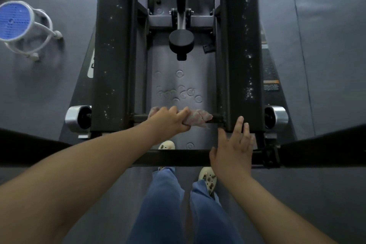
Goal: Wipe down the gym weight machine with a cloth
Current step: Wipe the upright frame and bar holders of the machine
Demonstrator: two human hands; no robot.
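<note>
The dark weight machine (111,65) fills the middle of the head view, seen from above, with two tall black uprights speckled with white marks. A thin crossbar (217,118) joins the uprights low down. My left hand (168,120) grips a pale pinkish cloth (198,118) wrapped over that crossbar. My right hand (233,148) has straight fingers; its fingertips touch the lower end of the right upright (240,65).
A blue-topped white stool (15,21) stands on the grey floor at the left. Chrome weight pegs (73,118) stick out on both sides of the frame. A black horizontal bar (178,157) runs across in front of my legs and pale shoes.
</note>
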